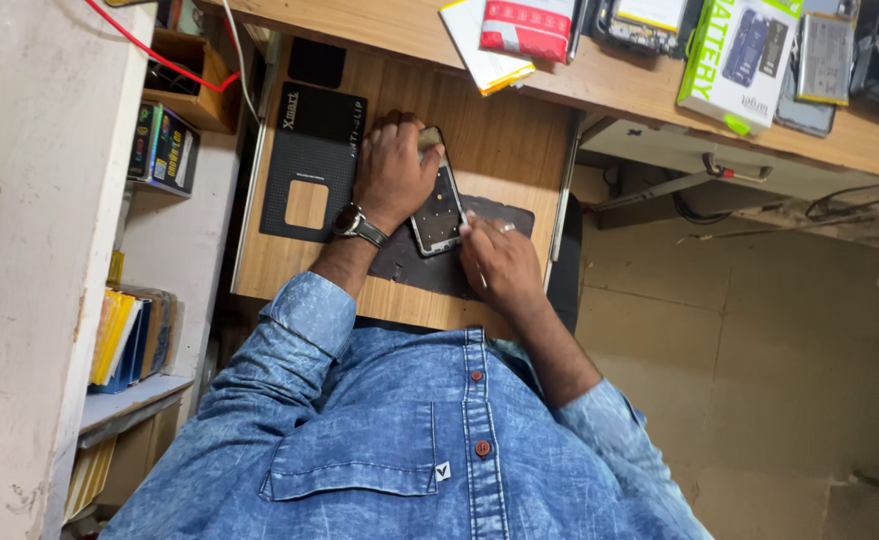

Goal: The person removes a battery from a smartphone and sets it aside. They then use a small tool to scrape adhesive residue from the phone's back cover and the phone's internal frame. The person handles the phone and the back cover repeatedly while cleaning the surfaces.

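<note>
- Cramped workshop corner seen from overhead: pale, scuffed plaster wall on the far left, with shelves point(135, 395) of upright booklets in yellow and blue.
- Small wooden cubby point(192, 82) higher up, a thin red wire point(150, 50) trailing across it.
- Pull-out wooden tray point(260, 260) with light laminate grain and straight edges, set below the main desk.
- Black rubber mat point(300, 150) on the tray's left part: rectangular, finely dotted texture, with a square cut-out showing wood.
- Left hand point(392, 172), wrist bearing a metal-banded wristwatch point(361, 224), pressed flat over the upper end of the opened phone point(438, 205), fingers curled round its top edge and gripping it.
- Opened phone lying on a dark grey worn pad point(415, 265), slim rectangle with rounded corners, metallic frame and exposed inner parts, tilted slightly, between the two hands.
- Right hand point(500, 262), ring on one finger, just beside the phone's lower right edge, fingertips pinched together against it; whether something small sits in that pinch cannot be told.
- Blue mottled denim shirt point(400, 440) filling the foreground, brown buttons, one chest pocket.
- Upper desk point(390, 30) of the same wood: red pouch point(528, 25), white-and-green carton point(740, 60), flat silver battery pack point(826, 58).
- Bare beige floor point(760, 370) on the right, dusty and smooth.
</note>
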